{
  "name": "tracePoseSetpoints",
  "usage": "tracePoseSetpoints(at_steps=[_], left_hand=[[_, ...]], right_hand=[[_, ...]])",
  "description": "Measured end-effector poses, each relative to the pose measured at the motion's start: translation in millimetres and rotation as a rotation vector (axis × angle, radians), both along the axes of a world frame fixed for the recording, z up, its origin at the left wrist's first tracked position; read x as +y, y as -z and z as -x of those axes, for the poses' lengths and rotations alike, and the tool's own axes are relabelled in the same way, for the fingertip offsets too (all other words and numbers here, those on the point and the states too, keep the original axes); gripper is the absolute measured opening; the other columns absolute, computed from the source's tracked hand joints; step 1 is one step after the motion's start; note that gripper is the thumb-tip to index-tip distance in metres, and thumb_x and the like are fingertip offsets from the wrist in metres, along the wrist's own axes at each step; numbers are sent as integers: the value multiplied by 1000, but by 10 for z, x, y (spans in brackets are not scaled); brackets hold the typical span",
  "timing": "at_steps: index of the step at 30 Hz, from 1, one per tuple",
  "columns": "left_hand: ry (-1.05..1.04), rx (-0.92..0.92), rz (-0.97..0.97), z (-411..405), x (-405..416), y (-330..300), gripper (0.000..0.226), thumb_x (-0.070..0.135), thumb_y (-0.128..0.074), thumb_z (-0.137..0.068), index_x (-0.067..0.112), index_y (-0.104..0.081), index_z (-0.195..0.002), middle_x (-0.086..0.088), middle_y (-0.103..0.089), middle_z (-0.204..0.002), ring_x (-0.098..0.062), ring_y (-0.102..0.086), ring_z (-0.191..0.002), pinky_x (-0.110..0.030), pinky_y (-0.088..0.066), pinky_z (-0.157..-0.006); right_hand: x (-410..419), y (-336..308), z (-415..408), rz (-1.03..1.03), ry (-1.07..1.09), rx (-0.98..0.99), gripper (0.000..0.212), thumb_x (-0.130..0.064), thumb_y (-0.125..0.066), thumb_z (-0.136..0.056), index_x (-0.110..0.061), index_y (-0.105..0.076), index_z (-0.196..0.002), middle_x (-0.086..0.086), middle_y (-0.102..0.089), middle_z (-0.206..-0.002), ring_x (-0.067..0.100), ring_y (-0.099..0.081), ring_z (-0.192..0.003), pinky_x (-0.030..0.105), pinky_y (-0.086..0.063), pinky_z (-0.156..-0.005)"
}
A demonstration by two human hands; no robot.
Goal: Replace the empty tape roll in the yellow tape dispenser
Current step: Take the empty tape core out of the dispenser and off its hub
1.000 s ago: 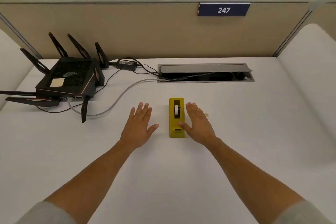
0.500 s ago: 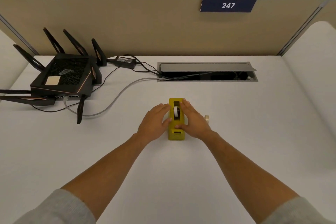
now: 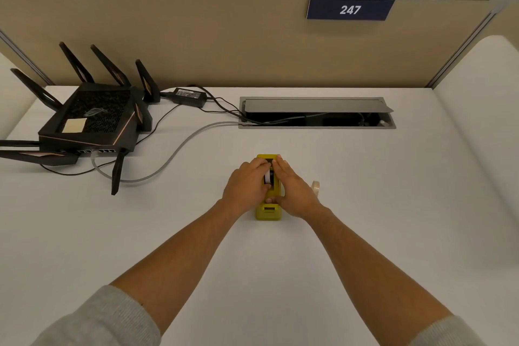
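Both my forearms reach forward across the white counter [image 3: 365, 233] and converge on the yellow tape dispenser [image 3: 268, 212], which sits in the middle of the counter with its cutter end toward me. My left hand [image 3: 246, 185] lies palm down against the dispenser's left side, its fingers [image 3: 259, 163] curled in over the top edge toward the slot. My right hand [image 3: 295, 191] mirrors it on the right side, fingers stretched along the top and reaching the far end, the thumb tucked across the body near the cutter. Together the two hands clasp the dispenser between them, fingers narrow and pressed to the plastic. In the slot between my fingertips stands the white roll [image 3: 268, 176], upright on edge; I cannot tell whether any finger touches it.

Just right of my right hand, a clear tape roll [image 3: 315, 186] stands on edge on the counter, partly hidden behind my hand.

Far left sits a black router [image 3: 92, 123] with its antennas raised, cables running from it to the open cable tray [image 3: 317, 112] at the far side. Grey sleeves [image 3: 106, 317] are pushed up past both my elbows.
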State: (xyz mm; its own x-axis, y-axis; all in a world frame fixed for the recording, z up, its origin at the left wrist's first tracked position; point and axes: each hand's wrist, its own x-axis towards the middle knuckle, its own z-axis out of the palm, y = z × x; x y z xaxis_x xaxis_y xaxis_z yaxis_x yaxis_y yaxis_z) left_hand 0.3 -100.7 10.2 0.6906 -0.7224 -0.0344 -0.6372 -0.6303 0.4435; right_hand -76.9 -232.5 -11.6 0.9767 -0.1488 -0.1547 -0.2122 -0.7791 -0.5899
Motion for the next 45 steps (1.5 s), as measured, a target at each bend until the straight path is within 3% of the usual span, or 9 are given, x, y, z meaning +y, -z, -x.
tracePoseSetpoints(at_steps=[8,13,20,27,33,39,45], left_hand=[[-85,-59,-56,37,-104,39,37,18,-59,-88,18,-52,-124,-1,-50,-132,-25,-51,-107,-38,-45,-83],[-76,-108,-59,14,-124,67,37,19,-59,-88,17,-50,-124,-3,-53,-130,-26,-50,-112,-38,-42,-87],[-60,-180,-51,6,-151,88,34,21,-59,-87,18,-53,-121,-3,-61,-124,-24,-50,-111,-35,-41,-90],[-59,-84,13,-4,-162,91,44,20,-60,-88,17,-49,-130,-4,-56,-134,-23,-49,-123,-35,-39,-106],[-52,-13,90,29,-129,61,40,15,-58,-89,16,-49,-129,-5,-59,-127,-24,-58,-112,-34,-48,-96],[-80,29,142,93,-78,18,41,12,-52,-92,17,-47,-132,-6,-59,-128,-23,-59,-109,-25,-43,-89],[-85,94,191,109,-41,-116,45,3,-50,-92,16,-47,-134,-4,-54,-135,-21,-54,-118,-28,-44,-101]], right_hand=[[20,-1,10,-26,27,-1,98,-27,-75,-81,-18,-8,-152,-1,-2,-162,21,-14,-147,32,-23,-115],[45,28,30,-61,71,-16,99,-27,-76,-80,-22,-9,-152,-5,-7,-161,21,-27,-143,27,-26,-111],[57,42,30,-81,84,-22,98,-26,-77,-79,-23,-10,-152,-5,-9,-161,21,-28,-142,25,-25,-108],[69,30,34,-104,83,-39,99,-26,-77,-80,-22,-10,-152,-3,-12,-161,21,-27,-143,26,-26,-109],[84,14,50,-129,101,-40,98,-25,-76,-80,-24,-9,-152,-2,-17,-160,24,-32,-140,31,-29,-110],[103,-16,55,-130,98,-29,93,-23,-73,-84,-22,-10,-152,0,-16,-161,25,-31,-141,32,-29,-111],[118,-154,46,-171,138,-78,92,-15,-77,-79,-19,-18,-150,3,-36,-153,24,-40,-136,25,-35,-103]])
